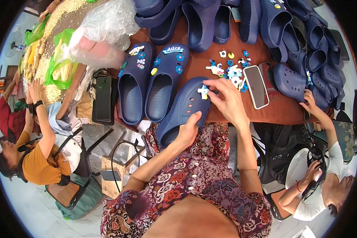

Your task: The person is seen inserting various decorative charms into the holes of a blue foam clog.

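1. The left hand (188, 129) is gripping the heel end of a navy clog (184, 107) just below the middle of the frame, fingers curled over its rim, steadying it at the edge of the brown table (281, 109).
2. The right hand (226, 97) is closing thumb and fingertips on a small white charm (204, 91), holding it against the perforated top of the clog near the toe.
3. By my reading, the step in hand is seating this charm into one of the clog's holes; doing that calls for a firm press straight down while the left hand is bracing the shoe.
4. The clog is lying tilted, toe pointing to the upper right, between the two hands, with the charm on its upper face.
5. More loose charms (230, 69) are lying right of centre, just above the right hand, beside a phone (256, 86).
6. Two decorated clogs (148, 81) are standing to the left of the held one.
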A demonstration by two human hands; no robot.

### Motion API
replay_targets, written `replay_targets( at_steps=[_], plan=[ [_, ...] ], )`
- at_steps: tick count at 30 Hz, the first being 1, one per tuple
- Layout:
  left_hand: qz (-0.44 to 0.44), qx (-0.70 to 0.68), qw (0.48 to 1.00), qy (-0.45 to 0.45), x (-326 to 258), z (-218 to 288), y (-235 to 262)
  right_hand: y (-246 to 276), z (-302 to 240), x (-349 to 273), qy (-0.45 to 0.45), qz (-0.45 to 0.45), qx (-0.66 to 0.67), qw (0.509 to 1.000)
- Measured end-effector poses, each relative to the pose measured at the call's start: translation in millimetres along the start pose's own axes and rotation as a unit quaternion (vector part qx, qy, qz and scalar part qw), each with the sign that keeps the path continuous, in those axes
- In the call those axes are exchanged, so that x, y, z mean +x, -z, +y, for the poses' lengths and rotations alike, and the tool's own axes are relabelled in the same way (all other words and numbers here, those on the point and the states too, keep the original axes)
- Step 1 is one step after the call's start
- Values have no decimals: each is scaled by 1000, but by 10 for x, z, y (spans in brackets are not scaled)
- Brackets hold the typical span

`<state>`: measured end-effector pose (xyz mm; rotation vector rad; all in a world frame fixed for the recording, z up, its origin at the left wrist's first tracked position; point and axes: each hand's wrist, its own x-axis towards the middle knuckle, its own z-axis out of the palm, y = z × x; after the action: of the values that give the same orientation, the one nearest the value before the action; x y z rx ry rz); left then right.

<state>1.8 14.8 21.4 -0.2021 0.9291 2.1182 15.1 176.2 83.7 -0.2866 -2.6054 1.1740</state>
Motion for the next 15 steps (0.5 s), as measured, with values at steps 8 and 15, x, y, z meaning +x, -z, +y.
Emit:
replay_targets(
  at_steps=[8, 15],
  plan=[
    [-17, 59, 998, -32, -7, -3, -10, -59, -48, -80, -45, 11, 62, 997],
    [-25, 241, 968, -61, -87, 23, -5, -53, 239, -65, -98, -27, 163, 981]
  ],
)
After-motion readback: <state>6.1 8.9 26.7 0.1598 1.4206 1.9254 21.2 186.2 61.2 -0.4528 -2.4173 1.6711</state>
